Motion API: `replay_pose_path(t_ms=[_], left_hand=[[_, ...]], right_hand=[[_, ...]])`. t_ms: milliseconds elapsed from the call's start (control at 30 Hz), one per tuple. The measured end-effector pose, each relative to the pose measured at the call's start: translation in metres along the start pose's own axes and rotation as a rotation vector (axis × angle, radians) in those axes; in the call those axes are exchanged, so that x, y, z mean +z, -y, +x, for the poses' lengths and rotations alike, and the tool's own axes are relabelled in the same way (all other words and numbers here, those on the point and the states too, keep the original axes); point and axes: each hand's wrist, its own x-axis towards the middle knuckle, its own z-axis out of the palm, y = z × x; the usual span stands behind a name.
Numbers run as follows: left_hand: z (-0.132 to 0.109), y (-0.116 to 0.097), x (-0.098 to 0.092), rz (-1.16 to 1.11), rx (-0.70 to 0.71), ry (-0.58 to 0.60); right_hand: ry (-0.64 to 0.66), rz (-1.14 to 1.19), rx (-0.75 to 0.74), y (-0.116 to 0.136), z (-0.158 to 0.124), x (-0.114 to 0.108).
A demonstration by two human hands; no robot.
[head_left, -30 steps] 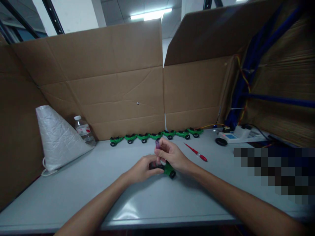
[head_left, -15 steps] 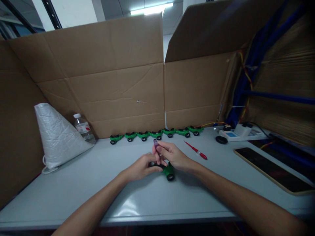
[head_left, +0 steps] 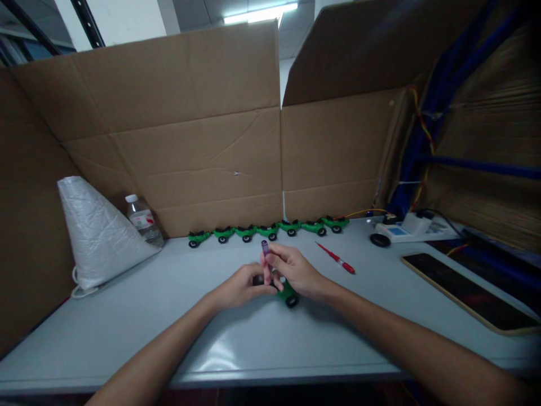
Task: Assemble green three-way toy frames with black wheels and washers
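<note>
My left hand (head_left: 244, 286) is closed on a green toy vehicle (head_left: 287, 292) with black wheels, steadying it on the table. Part of the toy lies hidden behind my fingers. In my right hand (head_left: 295, 269) a screwdriver with a see-through purple handle (head_left: 265, 247) stands nearly upright above the toy, pinched between thumb and fingers. Its lower end is covered by my fingers, so I cannot tell exactly where the tip touches. To the right lies another screwdriver, red (head_left: 336, 259), on the tabletop.
Several green toy vehicles (head_left: 245, 233) form a row along the cardboard wall (head_left: 194, 163). At the left stand a silvery cone-shaped bag (head_left: 95, 237) and a water bottle (head_left: 142, 219). A phone (head_left: 469, 292), a power strip (head_left: 431, 228) and a black ring (head_left: 380, 240) lie right.
Both hands, the toy and the purple screwdriver have shifted very slightly left and up. The grips look the same, and the things on the table stay put.
</note>
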Motion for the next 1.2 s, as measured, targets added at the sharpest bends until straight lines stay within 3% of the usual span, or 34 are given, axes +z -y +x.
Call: replay_pose_path(t_ms=[100, 267, 433, 633, 733, 967, 1200], left_hand=[[0.0, -0.006, 0.0, 0.07, 0.03, 0.025], [0.001, -0.001, 0.003, 0.219, -0.006, -0.08], [0.002, 0.0, 0.004, 0.228, -0.01, -0.091], [-0.001, -0.002, 0.0, 0.266, -0.016, -0.072], [-0.001, -0.003, 0.0, 0.271, -0.032, -0.061], [0.002, 0.002, 0.003, 0.242, -0.01, -0.107], [0.0, 0.008, -0.001, 0.31, -0.014, -0.162]], right_hand=[[0.009, 0.008, 0.018, 0.002, 0.001, -0.005], [-0.078, 0.007, -0.038, -0.001, 0.003, -0.003], [-0.159, 0.018, -0.029, -0.003, 0.003, 0.002], [0.036, 0.015, 0.03, 0.0, -0.001, 0.002], [0.058, 0.037, 0.06, -0.001, -0.001, 0.002], [-0.093, 0.018, 0.043, -0.001, 0.001, 0.001], [-0.244, -0.121, -0.089, 0.0, 0.002, -0.002]])
